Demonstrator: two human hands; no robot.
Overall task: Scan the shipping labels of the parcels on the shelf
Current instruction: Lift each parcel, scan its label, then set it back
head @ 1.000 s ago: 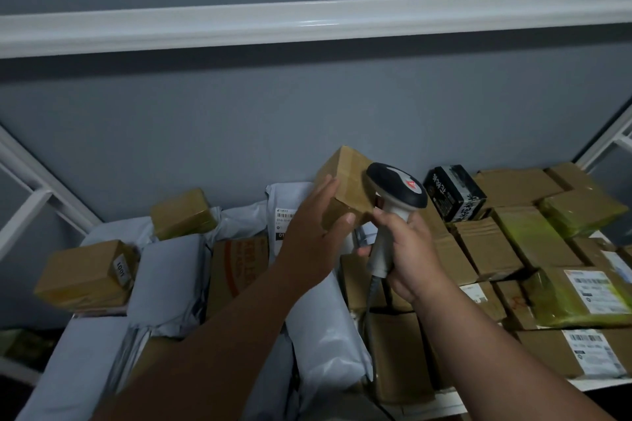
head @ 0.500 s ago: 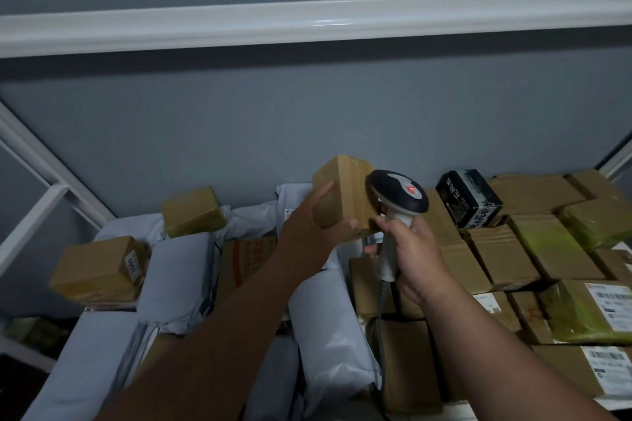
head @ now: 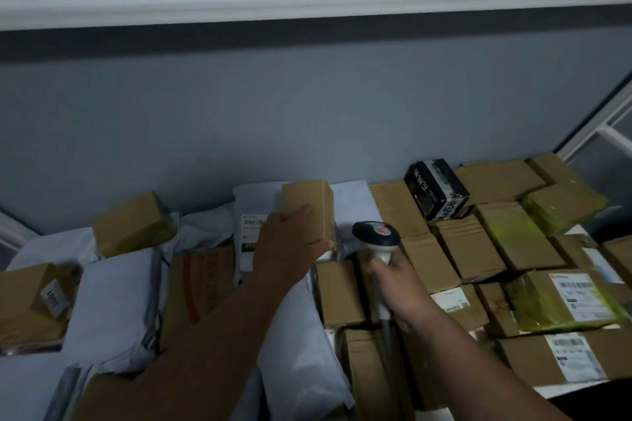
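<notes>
- The left hand point(head: 290, 242) has its fingers curled round a small brown box point(head: 307, 208), thumb on the near side, and holds it upright
- That box sits at the back of the shelf, against a white bag point(head: 253, 225) with a label on it; whether its bottom touches the pile cannot be told
- No label shows on the sides of the box that face the camera
- The right hand point(head: 396, 287) wraps its fingers tight round the handle of the scanner point(head: 376, 236)
- The scanner's dark head is just beside the box, to its right, and points toward the back wall; it is not aimed at any label that can be seen
- No red light or beam shows on any parcel, so it looks like no scan is going on at this moment
- Around the hands the shelf is packed with parcels: brown boxes, white bags, a black box point(head: 436, 189) and some boxes wrapped in yellow-green tape
- A few labels face up on the right, such as the one on the green parcel point(head: 561, 301) and the one on the front box point(head: 578, 357); many other parcels hide their labels
- The pictures give no sign of which parcels are already scanned
- As a guess, much is left to do, since so many parcels lie here and most would need a turn to find the label
</notes>
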